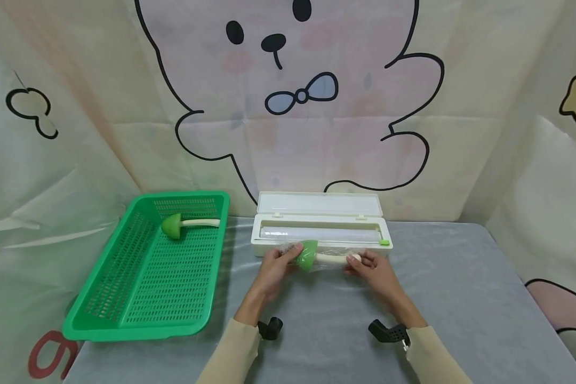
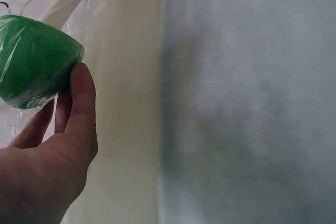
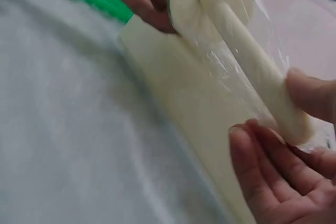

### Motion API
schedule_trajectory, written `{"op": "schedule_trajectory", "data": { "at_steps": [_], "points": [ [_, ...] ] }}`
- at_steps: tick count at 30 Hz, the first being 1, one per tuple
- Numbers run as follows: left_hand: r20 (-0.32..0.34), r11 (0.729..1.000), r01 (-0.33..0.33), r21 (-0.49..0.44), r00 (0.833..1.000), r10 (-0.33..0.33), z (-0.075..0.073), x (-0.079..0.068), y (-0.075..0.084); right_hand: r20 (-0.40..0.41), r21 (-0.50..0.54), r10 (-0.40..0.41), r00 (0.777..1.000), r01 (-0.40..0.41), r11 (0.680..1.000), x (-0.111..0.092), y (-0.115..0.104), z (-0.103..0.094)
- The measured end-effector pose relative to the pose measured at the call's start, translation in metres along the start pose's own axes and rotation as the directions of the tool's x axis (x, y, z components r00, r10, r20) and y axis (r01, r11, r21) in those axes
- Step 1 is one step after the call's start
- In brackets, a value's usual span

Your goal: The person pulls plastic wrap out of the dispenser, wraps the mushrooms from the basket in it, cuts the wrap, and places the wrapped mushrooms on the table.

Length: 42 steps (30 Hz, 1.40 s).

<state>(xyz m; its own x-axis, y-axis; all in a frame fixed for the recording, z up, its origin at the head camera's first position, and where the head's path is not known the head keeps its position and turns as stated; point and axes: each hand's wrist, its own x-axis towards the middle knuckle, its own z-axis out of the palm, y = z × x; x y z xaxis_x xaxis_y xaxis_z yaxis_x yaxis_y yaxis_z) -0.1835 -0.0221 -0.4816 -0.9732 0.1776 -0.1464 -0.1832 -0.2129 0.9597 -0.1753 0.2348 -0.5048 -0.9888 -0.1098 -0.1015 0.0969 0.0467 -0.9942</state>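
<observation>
A toy mushroom with a green cap and a long white stem is held level between both hands, clear film around it. My left hand pinches the cap side; in the left wrist view its fingertips press the filmed green dome. The stem's far end is in the fingers of my right hand, with thumb on one side and fingertips on the other. Right behind the mushroom stands a white cling film dispenser, its lid raised and a film roll inside.
To the left stands a green plastic basket with a second green-capped mushroom lying in it. A grey cloth covers the table. Behind it hangs a curtain with a cartoon bear.
</observation>
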Motion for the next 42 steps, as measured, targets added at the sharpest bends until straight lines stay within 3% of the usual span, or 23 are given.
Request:
{"op": "schedule_trajectory", "data": {
  "at_steps": [4,9,20,23,29,35,42],
  "points": [
    [-0.029,0.999,-0.038,-0.011,0.999,0.037,0.004,0.005,0.015,-0.031,0.054,-0.123,0.992,0.125,0.991,0.004,-0.017,0.002],
    [-0.036,0.998,-0.063,-0.012,0.997,0.063,0.007,0.011,0.030,-0.088,0.132,-0.219,0.972,0.230,0.964,0.009,-0.037,0.003],
    [0.010,0.991,-0.088,-0.099,0.996,0.090,0.014,0.016,0.055,-0.204,0.127,-0.264,0.943,0.293,0.948,0.015,-0.069,-0.003],
    [0.016,0.989,-0.093,-0.117,0.995,0.096,0.015,0.017,0.058,-0.201,0.171,-0.275,0.940,0.310,0.935,0.015,-0.075,-0.002],
    [0.018,0.988,-0.092,-0.125,0.995,0.095,0.017,0.012,0.062,-0.198,0.312,-0.305,0.932,0.355,0.881,0.009,-0.080,0.003],
    [-0.041,0.995,-0.089,-0.036,0.995,0.088,0.017,-0.006,0.058,-0.185,0.225,-0.252,0.950,0.291,0.930,-0.007,-0.075,0.005],
    [-0.099,0.998,-0.053,0.033,0.993,0.056,0.013,-0.022,0.045,-0.055,0.035,-0.250,0.967,0.252,0.967,-0.022,-0.051,-0.001]
  ]
}}
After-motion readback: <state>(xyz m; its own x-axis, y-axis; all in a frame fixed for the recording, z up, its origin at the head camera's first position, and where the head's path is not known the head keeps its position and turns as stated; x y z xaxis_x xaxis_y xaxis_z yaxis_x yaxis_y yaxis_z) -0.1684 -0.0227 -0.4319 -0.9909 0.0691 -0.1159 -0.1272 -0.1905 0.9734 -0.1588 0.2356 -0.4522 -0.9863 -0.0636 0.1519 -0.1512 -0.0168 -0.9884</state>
